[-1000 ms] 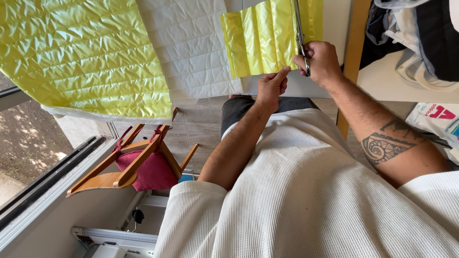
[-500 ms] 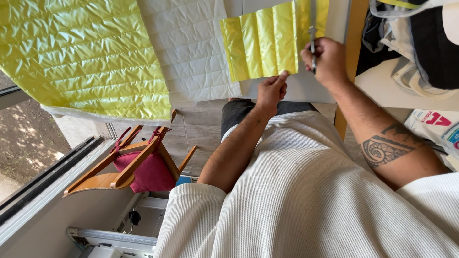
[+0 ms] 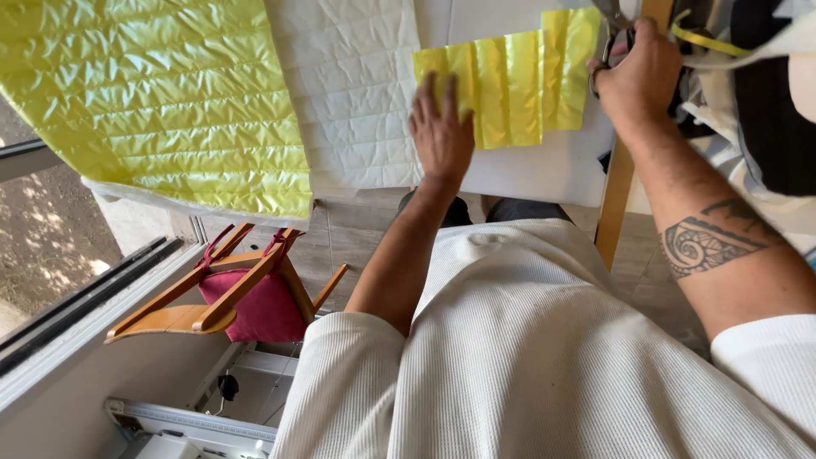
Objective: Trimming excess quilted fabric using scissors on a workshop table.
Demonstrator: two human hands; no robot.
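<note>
Left hand point(image 3: 442, 136) spread flat, pressing yellow quilted piece point(image 3: 518, 85); right hand point(image 3: 639, 72) at piece's far edge, gripping scissors point(image 3: 614, 30).

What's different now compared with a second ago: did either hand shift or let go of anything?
The left hand has left the lower edge of the small yellow quilted piece near the scissors and moved to its left end, now lying flat on it, fingers spread. The right hand keeps its grip on the scissors at the piece's right edge. The large yellow quilted sheet and the wooden chair are unchanged.
</note>
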